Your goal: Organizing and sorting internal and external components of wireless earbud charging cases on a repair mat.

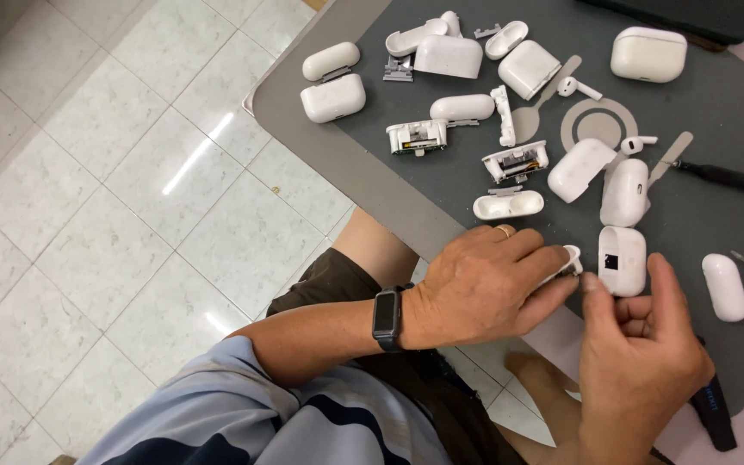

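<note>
Nearest the camera, the left hand (484, 288), with a dark square watch on its wrist and a ring on one finger, closes its fingers on a small white plastic piece (568, 258) at the near edge of the grey surface (372, 181); most of that piece is hidden under the fingertips, so its shape cannot be told. Just beside it the right hand (639, 357) pinches thumb and forefinger together near the same piece, though whether it grips it is hard to make out; its palm covers part of a black-handled tool (712, 409), cut off at the lower edge. Touching the right thumb's tip region stands a white rounded earbud case shell with a dark square opening (623, 260). Right of it lies a smooth white oval case (725, 287). Farther off, opened white case halves (508, 205) and inner frames (515, 161) lie scattered, with two loose white earbuds (577, 87) near a flat grey ring (598, 124). At the far edge sits a closed white case (648, 54)
</note>
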